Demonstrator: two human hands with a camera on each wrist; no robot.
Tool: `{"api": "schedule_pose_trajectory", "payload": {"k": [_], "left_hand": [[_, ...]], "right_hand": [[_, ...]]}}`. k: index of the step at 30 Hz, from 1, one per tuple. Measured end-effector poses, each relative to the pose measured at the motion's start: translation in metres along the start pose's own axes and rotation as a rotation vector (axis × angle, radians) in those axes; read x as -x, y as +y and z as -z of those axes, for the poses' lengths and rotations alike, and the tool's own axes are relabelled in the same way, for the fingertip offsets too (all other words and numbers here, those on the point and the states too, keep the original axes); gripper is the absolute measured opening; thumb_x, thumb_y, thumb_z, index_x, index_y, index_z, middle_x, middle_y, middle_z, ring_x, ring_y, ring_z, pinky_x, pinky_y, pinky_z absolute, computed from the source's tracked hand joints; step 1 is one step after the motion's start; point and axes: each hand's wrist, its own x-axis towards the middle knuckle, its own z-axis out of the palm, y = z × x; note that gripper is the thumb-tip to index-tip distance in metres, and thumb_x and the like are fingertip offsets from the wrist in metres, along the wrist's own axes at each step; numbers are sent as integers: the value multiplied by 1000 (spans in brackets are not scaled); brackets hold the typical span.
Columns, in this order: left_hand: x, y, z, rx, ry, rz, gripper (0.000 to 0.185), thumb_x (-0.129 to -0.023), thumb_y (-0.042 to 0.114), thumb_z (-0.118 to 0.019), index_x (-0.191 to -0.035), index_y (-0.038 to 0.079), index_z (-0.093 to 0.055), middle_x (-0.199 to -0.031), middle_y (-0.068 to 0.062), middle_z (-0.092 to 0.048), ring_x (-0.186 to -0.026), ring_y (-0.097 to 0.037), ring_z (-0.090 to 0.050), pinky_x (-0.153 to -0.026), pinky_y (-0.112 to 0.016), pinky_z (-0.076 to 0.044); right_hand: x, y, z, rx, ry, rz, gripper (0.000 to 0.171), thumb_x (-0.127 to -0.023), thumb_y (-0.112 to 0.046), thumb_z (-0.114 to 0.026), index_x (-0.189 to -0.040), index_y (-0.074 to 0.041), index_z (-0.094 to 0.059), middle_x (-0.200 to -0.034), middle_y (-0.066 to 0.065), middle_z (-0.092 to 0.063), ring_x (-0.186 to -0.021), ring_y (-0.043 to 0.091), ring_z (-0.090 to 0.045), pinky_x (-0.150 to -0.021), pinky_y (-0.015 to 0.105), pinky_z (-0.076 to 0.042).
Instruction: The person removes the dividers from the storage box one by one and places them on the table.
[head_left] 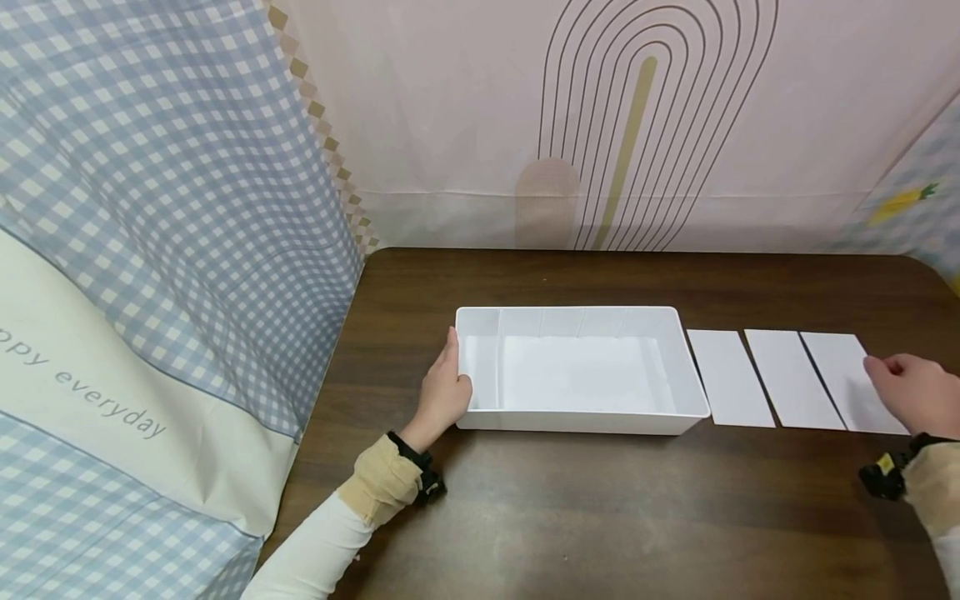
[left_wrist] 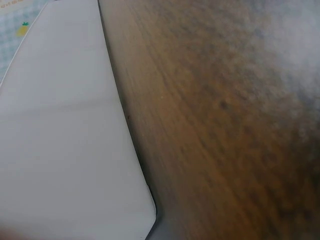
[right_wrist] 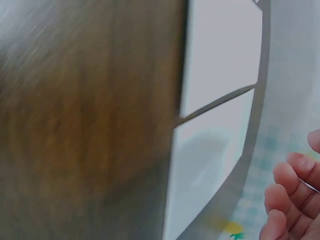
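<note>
A white rectangular plastic bin (head_left: 585,423) sits on the brown table, a ridge crossing its inside near the left end. My left hand (head_left: 444,390) holds that left end, fingers along the outer wall and thumb at the rim by the front corner. Its front wall (left_wrist: 65,140) fills the left of the left wrist view. To the bin's right lie three white cards in a row: one (head_left: 731,379), a second (head_left: 793,379) and a third (head_left: 843,375). Over the third card's right edge is my right hand (head_left: 918,392), its fingers (right_wrist: 284,175) loosely curled around nothing.
The wood-grain table (head_left: 570,517) has rounded back corners. A patterned pink cloth (head_left: 450,125) hangs behind it, and blue checked cloth (head_left: 187,208) drapes along the left side. Small devices are strapped to both wrists.
</note>
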Motion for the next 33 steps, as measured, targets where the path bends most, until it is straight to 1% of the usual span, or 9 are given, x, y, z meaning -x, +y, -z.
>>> {"api": "schedule_pose_trajectory", "payload": {"k": [4,7,10,14,18,21,23,27,33], "left_hand": [[1,0,0,3,4,-3,71,-79,-1,-36,-143,9,-7,-146,-11,-20,-99,-30,-52,-69,-33,-37],[1,0,1,1,7,-3,70,-79,0,-36,-143,8,-7,-146,-11,-20,-109,-28,-48,-73,-34,-37],[1,0,0,3,8,-4,70,-79,0,-35,-143,8,-7,-146,-11,-21,-110,-28,-48,-73,-34,-37],[0,-1,0,5,8,-2,70,-79,0,-35,-143,9,-7,-146,-11,-21,-113,-28,-46,-74,-35,-37],[1,0,0,5,4,3,71,-79,0,-35,-143,10,-7,-146,-11,-21,-106,-28,-50,-71,-33,-37],[1,0,0,11,0,9,71,-79,0,-35,-143,11,-6,-146,-10,-20,-104,-28,-50,-70,-33,-36],[1,-1,0,14,0,10,71,-79,0,-35,-143,11,-6,-146,-10,-20,-113,-28,-46,-74,-34,-37],[0,-1,-1,18,-3,12,71,-80,0,-35,-143,12,-6,-146,-9,-20,-120,-28,-41,-76,-35,-37],[1,0,0,24,-9,18,71,-80,0,-36,-143,12,-6,-146,-9,-19,-109,-29,-48,-69,-33,-36]], "right_hand": [[3,-10,2,9,27,45,54,-91,-39,-33,-94,12,-48,-75,27,-52,-64,33,-46,-53,37,-32],[6,-18,3,1,50,74,50,-91,-37,-34,-90,11,-48,-72,26,-52,-62,32,-45,-54,38,-30],[9,-26,5,-1,68,105,49,-91,-37,-34,-88,10,-48,-67,23,-52,-59,30,-45,-53,37,-28],[12,-34,7,-1,67,124,48,-91,-38,-34,-83,7,-47,-61,16,-49,-57,27,-42,-53,35,-27],[16,-42,8,-2,73,146,46,-91,-38,-34,-78,5,-46,-58,11,-45,-56,26,-41,-52,34,-26],[18,-47,10,-3,74,164,47,-91,-38,-34,-82,6,-48,-62,14,-48,-58,26,-42,-52,34,-27],[20,-50,10,0,75,178,49,-91,-38,-35,-86,8,-50,-66,18,-51,-60,28,-44,-53,34,-27],[22,-56,11,5,81,201,51,-90,-39,-36,-90,9,-51,-71,22,-54,-62,30,-46,-53,35,-28],[27,-65,12,14,92,240,51,-91,-38,-37,-93,11,-52,-72,24,-55,-62,31,-47,-52,35,-30]]}}
